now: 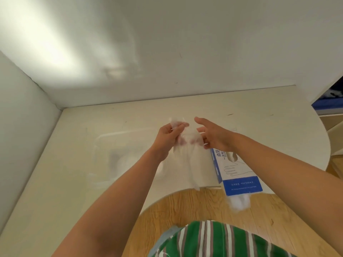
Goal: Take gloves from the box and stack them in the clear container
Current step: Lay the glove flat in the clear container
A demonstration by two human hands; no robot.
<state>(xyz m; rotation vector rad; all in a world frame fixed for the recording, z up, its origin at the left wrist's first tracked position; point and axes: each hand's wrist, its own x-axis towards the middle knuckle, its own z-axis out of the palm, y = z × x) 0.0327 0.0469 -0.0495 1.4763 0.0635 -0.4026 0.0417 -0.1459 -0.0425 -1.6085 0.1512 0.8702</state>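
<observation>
Your left hand [168,134] has a pinching grip on a glove [191,160] held aloft, right hand [213,136] spread loose beside it: out of the box [239,175], not yet in the clear container [104,145].

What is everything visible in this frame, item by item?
glove: one, translucent white, held up between both grips
glove box: one, blue and white, on table, under right forearm
spare gloves: bunch, white, poking from box's near end
clear container: one, transparent, on table left of glove
table: one, cream, against white walls
floor: wooden, below table edge
left grip: one, bare, curled round glove's top
right grip: one, bare, at glove's right edge; hold unclear
</observation>
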